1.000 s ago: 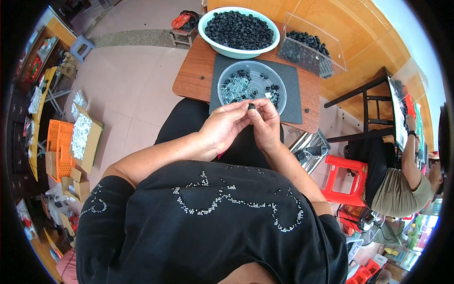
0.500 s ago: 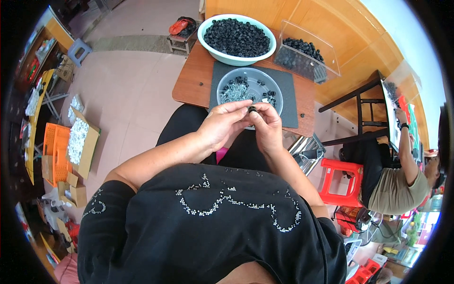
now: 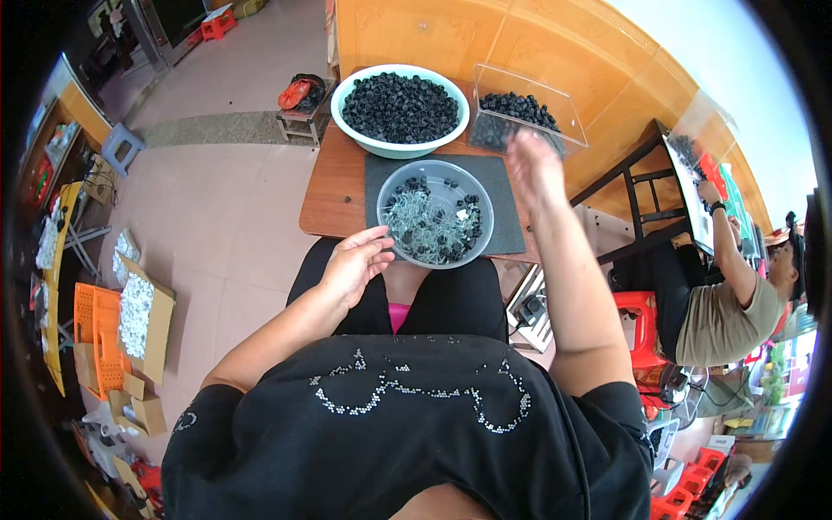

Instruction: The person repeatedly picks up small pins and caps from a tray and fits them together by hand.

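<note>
A grey plastic bowl holds small metal screw-like pieces and several small black round parts. Beside its left rim is my left hand, palm turned inward, fingers loosely bent and apart, with nothing visible in them. My right hand is stretched out to the front of a clear plastic box that contains black parts. Motion smears its fingers, so whether they hold anything is hidden. Left of the box stands a pale green basin heaped with small black caps.
Under the bowl, a dark mat lies on a brown wooden table. A wooden panelled wall rises behind. To the right, another person sits at a black-framed table. An open carton and orange crate stand at left.
My hands were together over the bowl, gripping a small black part. They have separated: the right has swung forward to the clear box, the left has dropped beside the bowl. The view has shifted.
</note>
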Motion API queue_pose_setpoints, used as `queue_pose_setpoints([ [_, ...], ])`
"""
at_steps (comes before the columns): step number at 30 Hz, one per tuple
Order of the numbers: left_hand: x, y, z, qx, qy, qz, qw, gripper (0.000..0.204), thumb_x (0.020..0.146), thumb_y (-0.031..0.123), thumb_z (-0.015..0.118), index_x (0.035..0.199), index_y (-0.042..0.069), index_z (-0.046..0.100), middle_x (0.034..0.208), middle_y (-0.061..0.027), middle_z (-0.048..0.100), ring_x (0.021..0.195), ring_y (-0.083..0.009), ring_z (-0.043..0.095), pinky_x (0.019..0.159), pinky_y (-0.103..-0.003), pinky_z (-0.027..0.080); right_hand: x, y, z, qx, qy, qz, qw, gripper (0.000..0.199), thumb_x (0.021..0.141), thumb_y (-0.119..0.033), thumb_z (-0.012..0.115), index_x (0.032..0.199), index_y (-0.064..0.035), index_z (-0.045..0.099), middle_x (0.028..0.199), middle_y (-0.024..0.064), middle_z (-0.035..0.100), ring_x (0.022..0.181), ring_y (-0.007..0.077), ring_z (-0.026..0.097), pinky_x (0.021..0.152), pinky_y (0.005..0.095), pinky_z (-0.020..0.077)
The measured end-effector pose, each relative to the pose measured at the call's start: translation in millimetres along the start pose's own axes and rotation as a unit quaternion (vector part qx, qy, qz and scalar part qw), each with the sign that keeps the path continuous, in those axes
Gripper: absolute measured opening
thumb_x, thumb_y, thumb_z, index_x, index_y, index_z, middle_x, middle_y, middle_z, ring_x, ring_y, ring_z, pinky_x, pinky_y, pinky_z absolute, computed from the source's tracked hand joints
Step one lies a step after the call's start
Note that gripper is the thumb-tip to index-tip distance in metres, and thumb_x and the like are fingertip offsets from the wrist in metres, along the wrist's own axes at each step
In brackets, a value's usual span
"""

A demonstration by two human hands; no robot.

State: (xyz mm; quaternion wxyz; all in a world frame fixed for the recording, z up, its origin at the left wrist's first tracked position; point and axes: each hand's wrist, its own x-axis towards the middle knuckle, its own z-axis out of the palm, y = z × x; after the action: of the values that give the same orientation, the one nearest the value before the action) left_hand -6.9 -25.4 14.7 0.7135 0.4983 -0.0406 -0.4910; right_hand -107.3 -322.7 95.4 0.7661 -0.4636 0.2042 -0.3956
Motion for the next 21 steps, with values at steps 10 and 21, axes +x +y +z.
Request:
queue_pose_setpoints([
  [10,6.5,1.4,-13.9,0.015,-0.011,-0.029,0.999,0.034,0.088,0.003,0.05,0.122,-0.002,0.05,0.101,-0.0101,0.061,0.08,-0.0151,0.061,0.069,-0.025,0.05,-11.1,110.1,-8.2,-0.6,-0.097,-0.103,0.788,0.014,0.075,-0.004,0.061,0.086,0.0014,0.064,0.081,0.0164,0.064,0.074,0.0292,0.064,0.066,0.0393,0.051],
  [21,9.1,-10.4,-19.3,0.02,-0.033,-0.051,0.998,0.032,0.089,0.005,0.049,0.121,0.0,0.052,0.1,-0.0053,0.06,0.081,-0.0115,0.06,0.073,-0.024,0.05,-1.8,142.3,-9.3,-0.797,-0.162,-0.147,0.563,0.019,0.077,-0.003,0.052,0.095,-0.0009,0.057,0.097,0.0234,0.058,0.092,0.0406,0.058,0.079,0.0456,0.0482],
])
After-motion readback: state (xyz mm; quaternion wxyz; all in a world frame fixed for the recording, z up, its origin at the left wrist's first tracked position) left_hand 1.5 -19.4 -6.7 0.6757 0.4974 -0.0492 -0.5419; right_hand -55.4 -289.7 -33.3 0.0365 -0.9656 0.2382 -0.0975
